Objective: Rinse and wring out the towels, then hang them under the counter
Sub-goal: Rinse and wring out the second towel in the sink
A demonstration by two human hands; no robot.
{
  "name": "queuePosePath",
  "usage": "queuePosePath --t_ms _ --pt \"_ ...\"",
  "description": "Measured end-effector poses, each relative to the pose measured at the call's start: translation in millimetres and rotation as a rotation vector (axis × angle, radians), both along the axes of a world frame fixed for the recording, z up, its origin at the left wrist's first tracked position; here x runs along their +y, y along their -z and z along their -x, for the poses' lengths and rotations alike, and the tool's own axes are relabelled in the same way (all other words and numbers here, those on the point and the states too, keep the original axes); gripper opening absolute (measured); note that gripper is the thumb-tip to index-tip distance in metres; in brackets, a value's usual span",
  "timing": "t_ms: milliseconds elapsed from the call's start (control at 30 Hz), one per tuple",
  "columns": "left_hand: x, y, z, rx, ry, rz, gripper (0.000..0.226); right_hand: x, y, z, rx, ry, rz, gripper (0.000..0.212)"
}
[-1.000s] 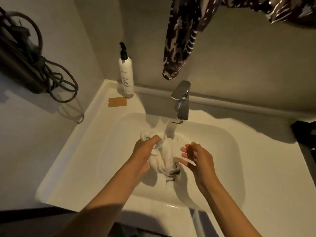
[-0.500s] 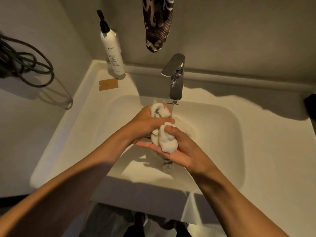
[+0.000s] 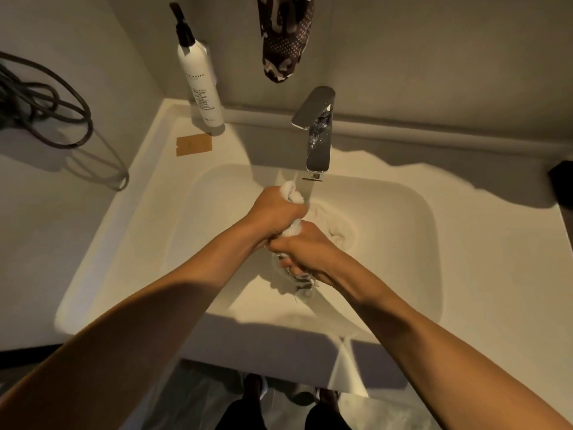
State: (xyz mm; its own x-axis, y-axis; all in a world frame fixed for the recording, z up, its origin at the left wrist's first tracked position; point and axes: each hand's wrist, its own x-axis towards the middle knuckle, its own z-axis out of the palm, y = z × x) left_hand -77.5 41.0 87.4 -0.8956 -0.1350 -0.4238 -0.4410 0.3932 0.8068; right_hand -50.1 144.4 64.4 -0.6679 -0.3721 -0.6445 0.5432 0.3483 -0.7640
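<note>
Gripping a twisted, rope-like white towel [image 3: 293, 229], left hand [image 3: 274, 212] and right hand [image 3: 305, 252] fingers curled tight, over smooth rounded sink [image 3: 403, 212]

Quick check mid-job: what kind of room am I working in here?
Most likely a bathroom: a white rectangular washbasin with a chrome lever tap, and a white pump bottle with black top standing on its back corner.

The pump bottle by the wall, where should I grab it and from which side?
Grip the pump bottle round its slim white body, below the black pump, coming from the front right. It stands upright in the corner, with walls behind and to its left, so only that side is open.
</note>
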Motion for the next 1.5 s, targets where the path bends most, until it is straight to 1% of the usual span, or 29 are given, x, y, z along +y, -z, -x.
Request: queuePosePath --t_ms 33,100,133,167,200,267,300,367,433,500,567,700,767,833,900,933,1000,1067,1133,1200,1267,1300,1333,1400,1433,1500 --pt "2 2 1 -0.020 -0.025 0.007 0.028 -3 2 0 0.083 -0.002 -0.060 0.002" --pt "3 11 2 -0.072 -0.086 0.016 0.027 -9 9 -2 0.273 -0.057 -0.199 0.010" --pt "4 16 1 -0.097 -0.127 0.013 0.022 -12 15 -3 0.355 -0.110 -0.277 0.016" --pt "4 22 0 -0.129 -0.176 0.008 0.013 -14 21 -4 0.419 -0.164 -0.351 0.022" --pt "4 27 -3 -0.165 -0.223 -0.002 0.011 -16 27 -7 0.461 -0.201 -0.413 0.026" --pt "4 43 -6 -0.236 -0.297 -0.020 0.042 -17 40 -15 0.483 -0.220 -0.488 0.035" --pt "4 52 -9 -0.261 -0.327 -0.022 0.049 -17 45 -20 0.495 -0.233 -0.519 0.039" --pt "4 66 -17 -0.325 -0.390 -0.039 0.045 -16 54 -30 0.540 -0.315 -0.594 0.042" --pt "4 80 -28 -0.391 -0.449 -0.042 0.038 -15 61 -39 0.572 -0.426 -0.678 0.040" --pt "5 90 -39 -0.448 -0.462 -0.027 0.029 -15 68 -48 0.575 -0.499 -0.718 0.038" --pt "8 95 -51 -0.487 -0.460 -0.028 0.025 -13 72 -59 0.572 -0.528 -0.754 0.034" --pt "11 91 -80 -0.502 -0.478 -0.025 0.040 -10 73 -84 0.518 -0.555 -0.770 0.027" --pt "12 93 -90 -0.518 -0.504 -0.051 0.036 -10 77 -94 0.480 -0.550 -0.752 0.028" --pt "9 91 -91 -0.515 -0.544 -0.141 0.029 -14 83 -93 0.442 -0.528 -0.711 0.029" --pt "7 88 -88 -0.497 -0.595 -0.198 0.013 -16 86 -90 0.484 -0.537 -0.737 0.028" --pt "8 85 -89 -0.489 -0.621 -0.216 0.009 -16 81 -90 0.508 -0.555 -0.757 0.029" --pt "9 71 -87 -0.462 -0.667 -0.270 0.012 -12 68 -90 0.581 -0.586 -0.818 0.031" --pt "11 58 -85 -0.436 -0.681 -0.331 0.005 -7 54 -87 0.685 -0.595 -0.873 0.036" --pt "9 47 -82 -0.407 -0.664 -0.421 0.025 -5 40 -83 0.749 -0.569 -0.907 0.042" --pt "8 32 -77 -0.320 -0.606 -0.553 0.034 0 24 -80 0.741 -0.456 -0.857 0.042" --pt "5 15 -72 -0.230 -0.518 -0.742 0.031 8 9 -69 0.690 -0.283 -0.708 0.046" --pt "3 7 -70 -0.203 -0.477 -0.804 0.030 13 2 -64 0.629 -0.215 -0.618 0.052" --pt "2 1 -68 -0.183 -0.447 -0.854 0.037 17 -8 -58 0.568 -0.153 -0.526 0.059" --pt "0 -4 -68 -0.136 -0.362 -0.873 0.058 26 -26 -48 0.482 -0.030 -0.336 0.067" --pt "0 -8 -72 -0.113 -0.336 -0.840 0.061 30 -34 -45 0.463 0.025 -0.249 0.062" --pt "0 -17 -81 -0.090 -0.296 -0.747 0.051 37 -48 -39 0.506 0.065 -0.135 0.041"
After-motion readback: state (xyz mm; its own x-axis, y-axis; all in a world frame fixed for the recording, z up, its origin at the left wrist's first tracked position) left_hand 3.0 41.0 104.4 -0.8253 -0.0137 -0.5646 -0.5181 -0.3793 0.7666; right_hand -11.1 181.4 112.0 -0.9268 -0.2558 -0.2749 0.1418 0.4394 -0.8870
